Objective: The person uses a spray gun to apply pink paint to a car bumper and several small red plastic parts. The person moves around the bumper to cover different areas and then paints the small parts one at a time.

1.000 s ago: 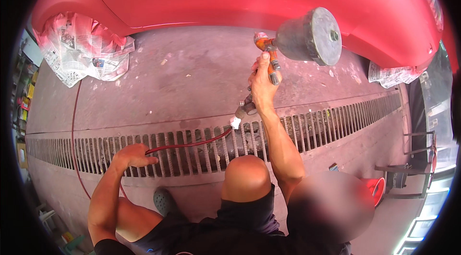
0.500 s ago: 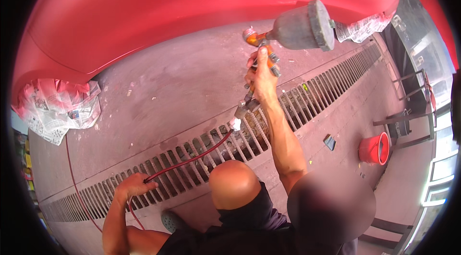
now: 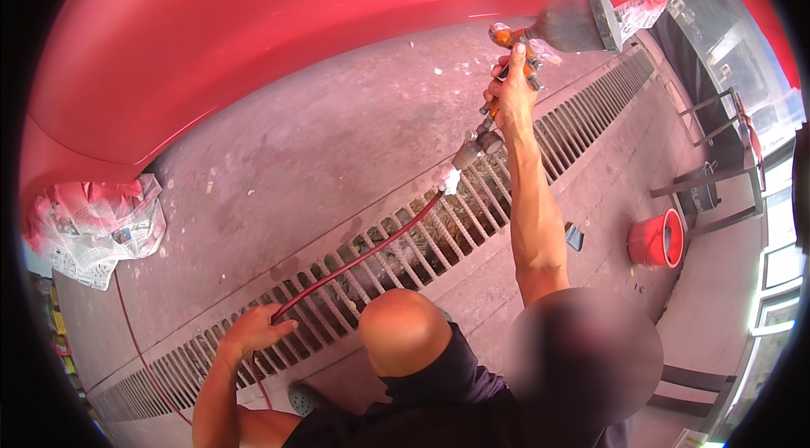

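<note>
A spray gun (image 3: 508,36) with an orange body and a large grey paint cup (image 3: 569,24) is gripped by my right hand (image 3: 513,92), arm stretched out. The gun's nozzle end points toward the glossy red car body panel (image 3: 337,35), apart from it. Below the handle, a fitting wrapped in white material joins a dark red air hose (image 3: 371,256). That hose runs down left to my left hand (image 3: 257,330), whose fingers are closed round it above the floor grate.
A slatted drain grate (image 3: 472,216) crosses the floor beneath me. Red-stained newspaper masking (image 3: 110,229) covers a part at the car's left. A red bucket (image 3: 656,241), a dark bucket (image 3: 699,188) and a dark rack frame (image 3: 717,186) stand at right.
My right hand has carried the spray gun to the right and farther away, drawing the hose along. My left hand, still round the hose, has shifted slightly right.
</note>
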### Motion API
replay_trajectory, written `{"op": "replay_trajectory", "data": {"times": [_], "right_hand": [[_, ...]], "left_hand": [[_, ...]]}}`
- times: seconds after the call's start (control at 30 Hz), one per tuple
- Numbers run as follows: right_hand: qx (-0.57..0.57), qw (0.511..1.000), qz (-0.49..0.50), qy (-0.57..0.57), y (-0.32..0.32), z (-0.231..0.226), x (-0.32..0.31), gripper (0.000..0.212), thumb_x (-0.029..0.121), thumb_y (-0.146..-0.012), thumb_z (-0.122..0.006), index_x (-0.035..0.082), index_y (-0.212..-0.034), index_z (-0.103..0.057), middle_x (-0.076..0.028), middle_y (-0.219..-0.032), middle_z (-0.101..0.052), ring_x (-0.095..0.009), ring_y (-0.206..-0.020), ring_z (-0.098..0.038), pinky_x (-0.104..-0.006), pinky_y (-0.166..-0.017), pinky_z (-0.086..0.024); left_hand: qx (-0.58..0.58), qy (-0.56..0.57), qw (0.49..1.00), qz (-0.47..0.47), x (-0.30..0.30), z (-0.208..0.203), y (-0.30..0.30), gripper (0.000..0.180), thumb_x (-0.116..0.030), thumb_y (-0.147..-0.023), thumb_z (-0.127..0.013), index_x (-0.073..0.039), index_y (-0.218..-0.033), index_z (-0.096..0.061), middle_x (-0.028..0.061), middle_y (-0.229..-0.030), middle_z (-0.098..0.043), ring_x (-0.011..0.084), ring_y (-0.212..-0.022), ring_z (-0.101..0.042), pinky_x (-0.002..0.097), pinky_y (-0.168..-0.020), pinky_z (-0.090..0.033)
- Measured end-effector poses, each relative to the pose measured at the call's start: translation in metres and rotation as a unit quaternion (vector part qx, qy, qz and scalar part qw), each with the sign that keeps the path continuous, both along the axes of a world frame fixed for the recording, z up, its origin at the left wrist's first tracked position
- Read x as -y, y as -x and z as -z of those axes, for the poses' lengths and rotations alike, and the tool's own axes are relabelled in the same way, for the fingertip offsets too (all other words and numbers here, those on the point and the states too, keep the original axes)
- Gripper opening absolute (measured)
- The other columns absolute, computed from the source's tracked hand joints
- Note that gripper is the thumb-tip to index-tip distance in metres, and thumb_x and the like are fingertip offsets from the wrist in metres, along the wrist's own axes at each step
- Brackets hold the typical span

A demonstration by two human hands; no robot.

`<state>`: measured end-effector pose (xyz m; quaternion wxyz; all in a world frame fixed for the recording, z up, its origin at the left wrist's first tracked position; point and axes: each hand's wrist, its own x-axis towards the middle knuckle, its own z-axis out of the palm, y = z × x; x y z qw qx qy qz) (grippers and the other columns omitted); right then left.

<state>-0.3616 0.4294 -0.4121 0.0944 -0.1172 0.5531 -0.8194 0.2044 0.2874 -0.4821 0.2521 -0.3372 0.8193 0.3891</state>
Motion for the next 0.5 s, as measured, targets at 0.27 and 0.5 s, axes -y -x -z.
{"op": "replay_trajectory", "data": {"times": [0.27,0.5], "right_hand": [[0.005,0.996,0.083,0.025,0.016,0.001,-0.004,0.055,0.06,-0.101,-0.063,0.005,-0.106,-0.057,-0.004,-0.078,-0.058,-0.009,-0.041,-0.041,-0.0278,-0.038,-0.035],[0.015,0.999,-0.011,0.032,-0.029,0.017,0.007,0.053,0.059,-0.104,-0.058,0.007,-0.11,-0.056,-0.004,-0.082,-0.059,-0.008,-0.042,-0.037,-0.0275,-0.04,-0.034]], "left_hand": [[0.013,0.003,1.0,-0.018,-0.001,-0.005,0.005,0.049,-0.041,-0.095,-0.075,-0.004,-0.125,-0.071,0.0221,-0.111,-0.072,0.0334,-0.102,-0.07,0.041,-0.091,-0.053],[0.046,0.037,0.998,0.003,0.013,-0.007,-0.014,0.057,-0.051,-0.093,-0.072,-0.003,-0.123,-0.07,0.0248,-0.107,-0.073,0.0369,-0.103,-0.071,0.0449,-0.091,-0.054]]}}
